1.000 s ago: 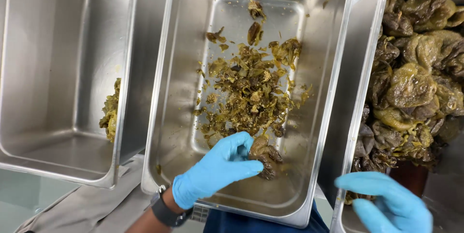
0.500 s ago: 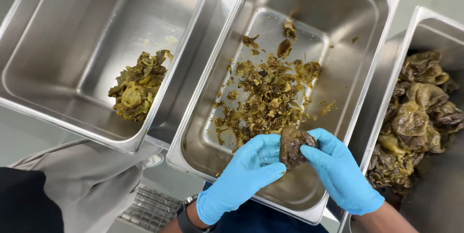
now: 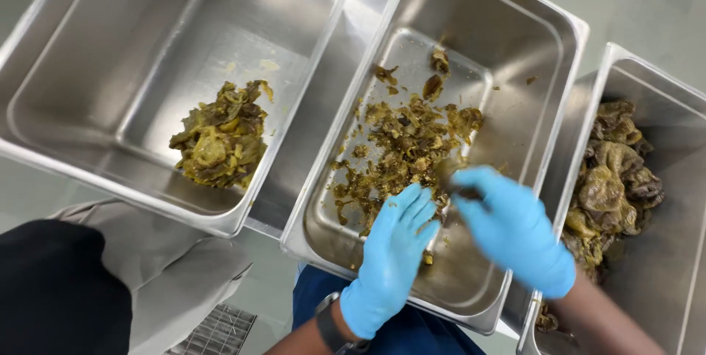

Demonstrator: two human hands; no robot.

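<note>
So I've got both blue-gloved hands over the middle steel pan [image 3: 544, 53], right hand [image 3: 515, 233] pinching a dark leafy clump [image 3: 450, 178], left hand [image 3: 393, 259] open beside it; best to pull it apart slowly above the scraps.

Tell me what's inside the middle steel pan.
The middle steel pan holds scattered brown-green leafy scraps. The left hand and right hand, in blue gloves, cover the near part; whatever lies beneath them is hidden.

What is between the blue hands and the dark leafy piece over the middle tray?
Nothing visible. The right hand already pinches the dark piece, and the left hand sits right beside it, over the middle tray and its loose scraps.
</note>
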